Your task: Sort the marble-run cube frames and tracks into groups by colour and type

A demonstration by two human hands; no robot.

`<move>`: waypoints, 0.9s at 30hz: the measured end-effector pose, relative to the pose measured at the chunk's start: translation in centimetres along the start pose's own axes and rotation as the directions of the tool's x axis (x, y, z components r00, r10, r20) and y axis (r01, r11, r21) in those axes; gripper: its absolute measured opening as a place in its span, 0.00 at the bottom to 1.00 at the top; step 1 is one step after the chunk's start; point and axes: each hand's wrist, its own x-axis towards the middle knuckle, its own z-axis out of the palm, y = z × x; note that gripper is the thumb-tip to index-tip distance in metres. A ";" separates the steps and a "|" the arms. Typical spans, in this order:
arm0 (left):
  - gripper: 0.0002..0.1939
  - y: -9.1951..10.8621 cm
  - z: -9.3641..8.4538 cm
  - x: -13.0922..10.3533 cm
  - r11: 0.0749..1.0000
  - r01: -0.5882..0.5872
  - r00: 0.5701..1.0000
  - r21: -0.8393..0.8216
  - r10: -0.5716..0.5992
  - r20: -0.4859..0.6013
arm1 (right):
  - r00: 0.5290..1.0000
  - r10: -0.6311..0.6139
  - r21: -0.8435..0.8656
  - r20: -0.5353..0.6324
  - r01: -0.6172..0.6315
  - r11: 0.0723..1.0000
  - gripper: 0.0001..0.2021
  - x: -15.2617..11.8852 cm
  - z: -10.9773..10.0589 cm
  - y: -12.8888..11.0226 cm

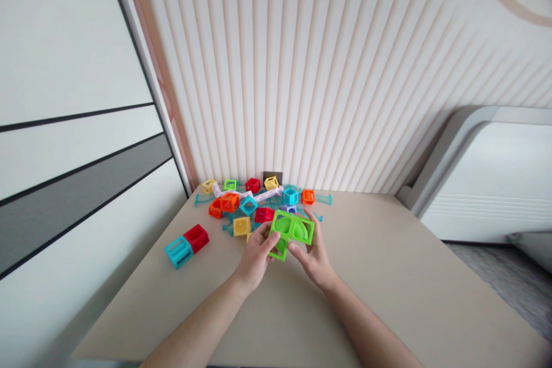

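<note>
A green L-shaped piece (283,224) made of joined square blocks is held up over the table between both hands. My left hand (255,256) grips its left side, thumb on the front face. My right hand (317,259) is closed round its right side, the thumb at the lower inner edge. Beyond the hands lies a pile of loose blocks, among them a red block (264,215), a yellow block (242,226) and a blue block (248,205). To the left, a light-blue block (179,251) and a red block (196,238) sit joined together.
The beige table (379,276) meets a ribbed wall (276,69) behind the pile. Translucent teal pieces (323,199) and a white strip (268,194) lie among the blocks. A white cabinet (77,184) stands at the left, and a grey-edged white panel (487,167) at the right.
</note>
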 end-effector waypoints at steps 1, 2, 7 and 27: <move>0.24 0.1 0.0 0.0 1.000 -0.010 1.000 0.003 0.010 -0.012 | 1.000 0.013 0.020 0.000 -0.013 1.000 0.40 0.0 0.1 0.1; 0.24 0.1 0.1 0.0 1.000 -0.017 1.000 0.009 0.017 -0.021 | 1.000 0.026 0.044 0.002 -0.027 0.999 0.40 0.0 0.2 0.1; 0.25 -0.4 -0.3 0.2 0.992 -0.032 0.998 0.119 0.038 -0.050 | 0.996 0.083 0.134 -0.014 -0.080 0.988 0.32 0.2 0.5 0.2; 0.25 -0.9 -0.7 0.3 0.989 -0.066 0.997 0.133 0.071 -0.030 | 0.990 0.113 0.111 -0.081 -0.104 0.988 0.31 0.2 0.8 0.2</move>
